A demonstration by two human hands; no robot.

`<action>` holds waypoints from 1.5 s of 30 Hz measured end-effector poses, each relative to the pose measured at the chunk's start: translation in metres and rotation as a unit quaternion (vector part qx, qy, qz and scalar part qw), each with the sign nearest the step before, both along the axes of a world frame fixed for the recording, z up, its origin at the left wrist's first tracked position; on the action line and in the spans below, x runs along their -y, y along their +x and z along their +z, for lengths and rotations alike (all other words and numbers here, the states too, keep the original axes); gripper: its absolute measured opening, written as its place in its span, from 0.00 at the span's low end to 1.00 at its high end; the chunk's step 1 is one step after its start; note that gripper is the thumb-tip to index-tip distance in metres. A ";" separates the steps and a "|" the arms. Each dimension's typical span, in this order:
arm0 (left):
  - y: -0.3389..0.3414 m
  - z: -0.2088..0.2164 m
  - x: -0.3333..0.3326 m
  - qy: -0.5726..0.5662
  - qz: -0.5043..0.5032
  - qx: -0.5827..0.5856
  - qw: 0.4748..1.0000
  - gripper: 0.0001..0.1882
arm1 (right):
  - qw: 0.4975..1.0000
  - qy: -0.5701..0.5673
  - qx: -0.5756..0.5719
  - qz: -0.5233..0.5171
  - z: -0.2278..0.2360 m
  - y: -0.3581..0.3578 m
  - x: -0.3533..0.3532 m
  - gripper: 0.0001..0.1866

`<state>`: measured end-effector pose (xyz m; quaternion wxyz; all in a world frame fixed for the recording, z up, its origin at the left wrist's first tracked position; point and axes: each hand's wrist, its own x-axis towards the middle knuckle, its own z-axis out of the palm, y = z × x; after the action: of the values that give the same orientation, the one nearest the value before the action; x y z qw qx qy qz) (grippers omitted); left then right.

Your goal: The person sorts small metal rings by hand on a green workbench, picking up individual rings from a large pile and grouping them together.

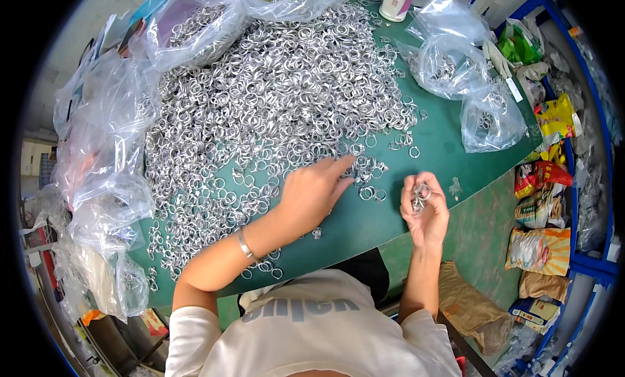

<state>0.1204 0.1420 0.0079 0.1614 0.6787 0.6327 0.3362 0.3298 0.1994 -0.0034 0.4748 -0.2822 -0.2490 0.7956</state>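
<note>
A large heap of silver metal split rings (pixel 286 84) covers much of the green tabletop (pixel 355 224), thinning to loose rings toward me. My left hand (pixel 312 188), with a metal bangle (pixel 244 243) on its wrist, lies over the near right fringe of the heap. Its index finger and thumb are stretched apart, by a small cluster of rings (pixel 371 193); the other fingers are partly hidden, and no ring shows in them. To the right, near the table's edge, my right hand (pixel 426 214) is turned up with curled fingers around several rings (pixel 420 198).
Clear plastic bags (pixel 104 136) line the table's left side. More bags with rings (pixel 491 120) lie at the far right, near a white cup (pixel 396 3). A blue shelf frame (pixel 592 266) with colourful packages stands right, and a brown sack (pixel 472 309) sits on the floor.
</note>
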 end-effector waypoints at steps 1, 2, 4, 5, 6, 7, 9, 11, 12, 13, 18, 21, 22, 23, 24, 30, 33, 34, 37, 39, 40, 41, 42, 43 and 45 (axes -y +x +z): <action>0.002 -0.006 -0.008 -0.004 -0.012 -0.038 0.999 0.12 | 0.999 -0.038 -0.018 -0.008 0.007 -0.006 0.000 0.05; 0.005 -0.008 -0.016 -0.007 -0.023 -0.077 0.997 0.12 | 0.996 -0.075 -0.037 -0.014 0.015 -0.012 -0.002 0.06; 0.008 -0.008 -0.022 -0.040 -0.043 -0.126 0.990 0.10 | 0.996 -0.083 -0.038 -0.003 0.013 -0.012 -0.007 0.05; 0.008 -0.011 -0.022 -0.043 -0.056 -0.151 0.986 0.09 | 0.998 -0.056 -0.022 0.012 0.004 -0.009 -0.011 0.05; 0.008 -0.013 -0.022 -0.045 -0.068 -0.175 0.981 0.09 | 0.999 -0.028 -0.004 0.028 -0.003 -0.006 -0.013 0.05; 0.007 -0.012 -0.019 -0.054 -0.078 -0.167 0.981 0.09 | 0.970 0.056 0.229 0.061 -0.007 -0.003 -0.014 0.07; 0.004 -0.011 -0.009 -0.074 -0.098 -0.154 0.980 0.08 | 0.835 0.314 0.452 0.016 -0.005 -0.020 -0.012 0.08; -0.001 -0.009 0.003 -0.084 -0.122 -0.161 0.976 0.08 | 0.632 0.442 0.636 0.018 -0.003 -0.031 -0.009 0.08; -0.002 -0.008 0.009 -0.090 -0.133 -0.164 0.973 0.08 | 0.615 0.439 0.655 0.008 -0.004 -0.032 -0.008 0.08; -0.003 -0.008 0.014 -0.088 -0.129 -0.148 0.977 0.08 | 0.598 0.435 0.673 -0.001 -0.006 -0.033 -0.008 0.08; -0.005 -0.002 0.018 -0.079 -0.070 -0.095 0.990 0.08 | 0.622 0.403 0.672 -0.016 -0.003 -0.026 -0.012 0.06; -0.003 -0.003 0.004 -0.069 -0.034 -0.092 0.993 0.09 | 0.638 0.423 0.639 -0.066 -0.008 -0.024 -0.018 0.06; -0.002 -0.003 0.000 -0.070 -0.030 -0.090 0.993 0.09 | 0.633 0.425 0.644 -0.065 -0.008 -0.023 -0.019 0.06; 0.000 -0.003 -0.004 -0.069 -0.027 -0.090 0.993 0.10 | 0.657 0.411 0.629 -0.065 -0.007 -0.022 -0.020 0.06; 0.001 -0.003 -0.008 -0.068 -0.024 -0.089 0.993 0.10 | 0.680 0.397 0.613 -0.064 -0.006 -0.022 -0.021 0.06; 0.014 -0.007 -0.032 -0.092 -0.069 -0.131 0.985 0.13 | 0.969 0.127 0.213 -0.018 -0.006 -0.009 -0.027 0.09; 0.013 -0.018 -0.039 -0.080 -0.082 -0.153 0.982 0.13 | 0.999 0.005 -0.028 0.025 0.002 -0.008 -0.030 0.10; 0.013 -0.019 -0.038 -0.073 -0.068 -0.114 0.988 0.12 | 0.997 -0.042 -0.057 0.029 0.008 -0.012 -0.027 0.10; 0.006 -0.016 -0.036 -0.097 -0.042 0.051 0.993 0.10 | 0.992 -0.070 -0.087 0.054 -0.005 -0.006 -0.026 0.11; -0.004 -0.001 -0.033 -0.172 -0.044 0.222 0.959 0.09 | 0.996 -0.026 0.015 0.081 -0.009 -0.005 -0.025 0.11; -0.009 0.001 -0.031 -0.207 -0.016 0.363 0.908 0.09 | 0.991 0.021 0.101 0.087 -0.008 -0.007 -0.025 0.10; -0.015 0.003 -0.028 -0.237 0.015 0.494 0.836 0.09 | 0.976 0.067 0.185 0.094 -0.006 -0.012 -0.023 0.09; -0.020 0.005 -0.025 -0.261 0.045 0.613 0.744 0.09 | 0.952 0.113 0.268 0.100 -0.004 -0.017 -0.021 0.08; -0.026 0.007 -0.024 -0.268 0.041 0.670 0.691 0.09 | 0.936 0.129 0.314 0.097 0.001 -0.021 -0.020 0.07; -0.029 0.012 -0.022 -0.261 0.064 0.752 0.602 0.07 | 0.917 0.152 0.358 0.091 -0.001 -0.026 -0.021 0.07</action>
<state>0.0910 0.1642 0.0196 0.7286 0.0734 0.3909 0.5576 0.3042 0.2204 -0.0046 0.3171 -0.4487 -0.5444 0.6338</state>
